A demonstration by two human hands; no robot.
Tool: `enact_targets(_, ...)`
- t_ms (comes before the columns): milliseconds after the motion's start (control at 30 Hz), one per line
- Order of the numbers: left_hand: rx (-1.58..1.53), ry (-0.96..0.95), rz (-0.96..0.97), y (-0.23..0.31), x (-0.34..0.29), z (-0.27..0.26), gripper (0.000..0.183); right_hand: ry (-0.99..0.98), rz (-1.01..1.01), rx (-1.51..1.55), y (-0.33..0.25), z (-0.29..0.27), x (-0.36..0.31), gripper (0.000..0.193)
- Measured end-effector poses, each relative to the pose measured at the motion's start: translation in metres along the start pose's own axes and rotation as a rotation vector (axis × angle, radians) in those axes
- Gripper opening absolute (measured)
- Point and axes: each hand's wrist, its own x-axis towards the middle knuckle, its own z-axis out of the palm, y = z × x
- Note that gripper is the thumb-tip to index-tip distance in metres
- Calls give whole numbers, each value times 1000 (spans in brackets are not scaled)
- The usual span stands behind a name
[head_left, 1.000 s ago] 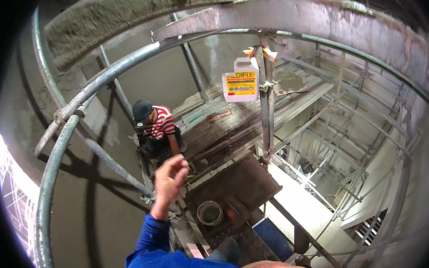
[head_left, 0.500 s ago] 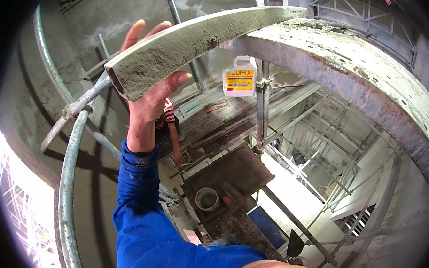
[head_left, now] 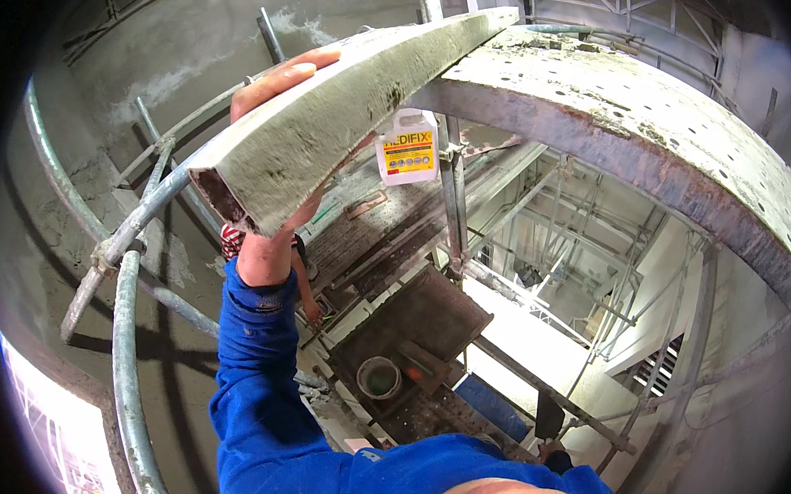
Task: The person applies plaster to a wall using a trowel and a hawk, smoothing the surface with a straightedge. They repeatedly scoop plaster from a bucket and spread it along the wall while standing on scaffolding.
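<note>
My left hand (head_left: 283, 82) is raised and wrapped around a long hollow rectangular straightedge (head_left: 349, 110), whose faces are caked with grey plaster. The fingers lie over its far side; the thumb is mostly hidden behind it. The bar's open end points toward me, and its other end reaches the perforated metal plank (head_left: 635, 107). Low at the right, my right hand (head_left: 552, 449) is small and partly hidden, closed on a dark flat-bladed trowel (head_left: 548, 416).
Below are a mortar board (head_left: 445, 317), a bucket (head_left: 379, 378) and another trowel (head_left: 425, 363). A white jug (head_left: 408, 149) with a yellow label stands on planks beside a scaffold post. Scaffold tubes (head_left: 127, 340) run along the left. A co-worker's hand (head_left: 312, 312) shows below my forearm.
The straightedge's near end has dropped slightly and turned, showing its hollow opening. My left fingers have closed farther over it, and my thumb has gone behind. The trowel at the right has risen.
</note>
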Motion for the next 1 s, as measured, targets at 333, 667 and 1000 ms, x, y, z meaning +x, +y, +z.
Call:
enact_targets(333,-378,1050,-587,112,-71,-40,30,25,-304,-130,-9,-46,38,52)
enact_targets(667,-648,1225,-537,140,-129,-16,44,-9,-283,-28,-41,-105,99,54)
enact_targets(1000,-360,1502,-570,253,-237,-74,69,-94,-549,-172,-69,-155,108,44)
